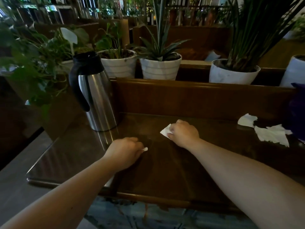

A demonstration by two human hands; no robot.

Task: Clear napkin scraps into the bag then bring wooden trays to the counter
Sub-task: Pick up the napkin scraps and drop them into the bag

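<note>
Light: dim indoors; bright coloured spots glow in the far background
Table (pixel 165 162): dark, glossy wood with a rounded front edge; it reflects light
Partition (pixel 198 96): dark wooden panel rising along the table's far side
Planter ledge: behind the partition; white pots (pixel 160 68) with green plants (pixel 158 45) stand in a row
Left side: leafy foliage (pixel 33 63); grey floor (pixel 14 187) beside the table
Beyond: more wooden booth furniture (pixel 189 37); shelving (pixel 54 14) and railings, blurred
Underfoot: bluish patterned surface (pixel 132 217) below the table edge
</note>
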